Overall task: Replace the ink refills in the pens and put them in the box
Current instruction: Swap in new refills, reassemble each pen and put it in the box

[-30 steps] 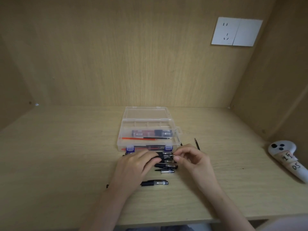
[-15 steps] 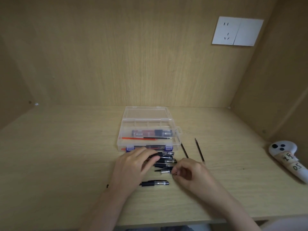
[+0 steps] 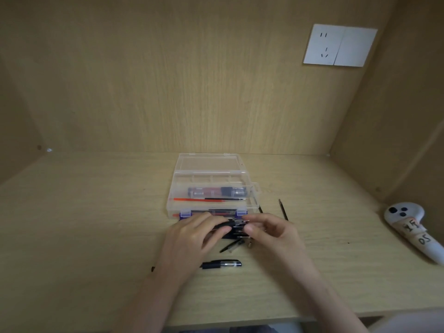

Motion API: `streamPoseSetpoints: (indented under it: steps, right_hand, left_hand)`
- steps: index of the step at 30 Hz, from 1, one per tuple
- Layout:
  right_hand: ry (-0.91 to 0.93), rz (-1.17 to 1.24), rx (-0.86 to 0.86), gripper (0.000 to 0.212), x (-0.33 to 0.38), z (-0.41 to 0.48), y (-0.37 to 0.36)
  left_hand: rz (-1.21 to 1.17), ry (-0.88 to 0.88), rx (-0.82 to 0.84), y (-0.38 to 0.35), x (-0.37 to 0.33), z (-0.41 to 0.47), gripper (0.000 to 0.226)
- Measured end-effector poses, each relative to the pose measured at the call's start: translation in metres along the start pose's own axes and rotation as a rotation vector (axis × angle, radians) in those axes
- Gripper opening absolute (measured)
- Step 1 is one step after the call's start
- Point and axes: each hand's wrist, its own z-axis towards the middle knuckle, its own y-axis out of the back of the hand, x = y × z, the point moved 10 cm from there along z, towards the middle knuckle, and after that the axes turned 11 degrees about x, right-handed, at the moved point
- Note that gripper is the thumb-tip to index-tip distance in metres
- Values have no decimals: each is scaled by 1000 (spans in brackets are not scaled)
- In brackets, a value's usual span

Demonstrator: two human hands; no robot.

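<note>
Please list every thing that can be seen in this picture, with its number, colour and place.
box: one, clear with blue latches, open, middle of desk
pens in box: dark and red bundle, count unclear
refills in box: one red, one black, in front of that bundle
loose refills: two, black, right of the box, one mostly hidden
pen pile: several, black, in front of the box
capped pen: one, black, nearest the desk edge
controller: one, white, far right
socket plate: one, white, back wall
desk: one, light wood
left hand: grips the held pen
right hand: pinches that pen's end
</note>
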Motion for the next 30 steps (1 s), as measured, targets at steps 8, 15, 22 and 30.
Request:
streamPoseSetpoints:
  steps: [8,15,22,30]
  right_hand:
    - [15,402,-35,14,-12,6,-7]
    - [90,358,-323,12,23,27,86]
    - [-286,-496,-257,19,-7,59,87]
    - [-244,-703,-223,25,-1,67,81]
  left_hand:
    - [19,36,-42,8,3,-2,27]
    - [1,48,-40,7,4,-1,27]
    - [-3,46,-36,5,5,-1,28]
    - [-11,70,-28,5,10,-2,30]
